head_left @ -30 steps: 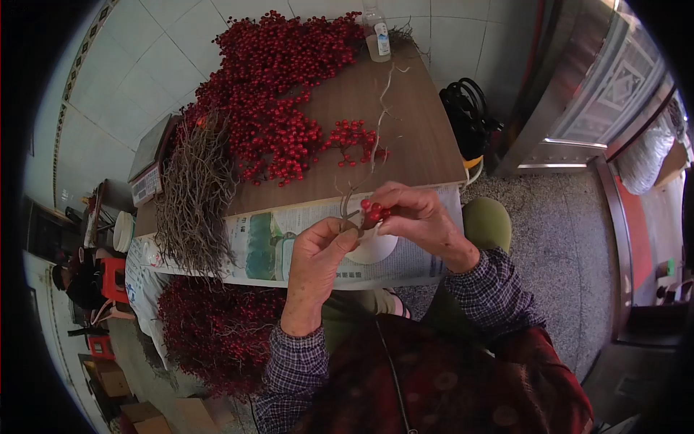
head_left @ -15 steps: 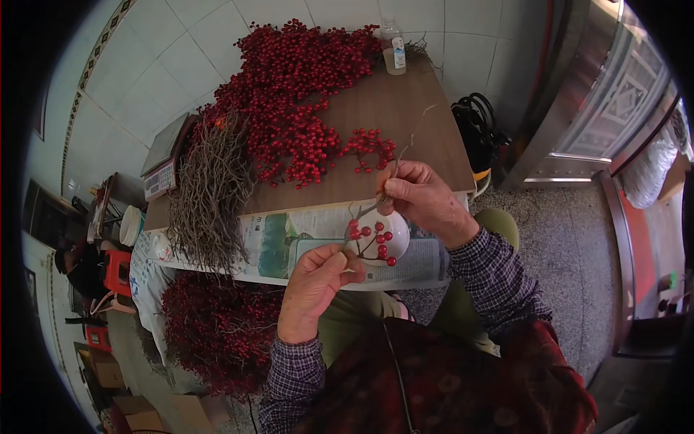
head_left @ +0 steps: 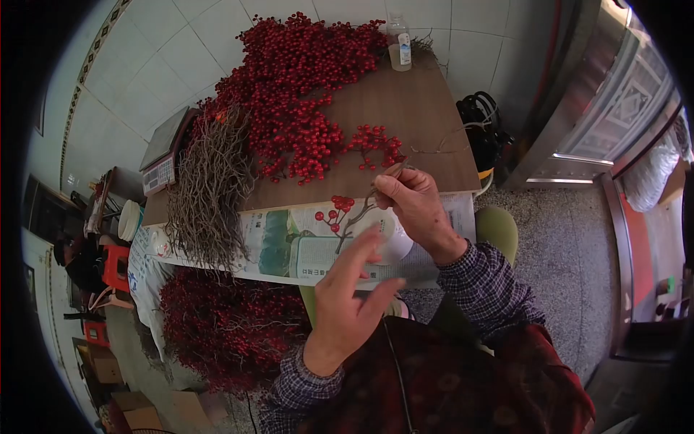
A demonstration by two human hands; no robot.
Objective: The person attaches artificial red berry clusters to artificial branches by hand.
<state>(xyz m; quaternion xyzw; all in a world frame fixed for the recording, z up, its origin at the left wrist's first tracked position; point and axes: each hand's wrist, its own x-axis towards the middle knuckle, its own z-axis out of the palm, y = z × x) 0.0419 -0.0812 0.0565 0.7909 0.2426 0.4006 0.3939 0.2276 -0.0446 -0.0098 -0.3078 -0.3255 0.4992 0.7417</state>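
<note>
Pale wall tiles (head_left: 170,69) with a diamond-patterned border strip (head_left: 73,108) rise behind a brown wooden table (head_left: 405,98); a grey speckled floor (head_left: 564,217) meets a silver metal-framed door (head_left: 596,123); a red plastic stool (head_left: 116,267) stands leftward.

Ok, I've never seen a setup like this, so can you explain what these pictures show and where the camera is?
There's no machine here: these are a person's bare hands, seen by one camera worn on their head, looking forward and down. The right hand pinches a twig with red berries. The left hand is open beside it, seemingly empty. On the tabletop lie a heap of red berry sprays and a bundle of bare twigs, with a bottle near the back. Printed paper runs along the near edge.
</note>
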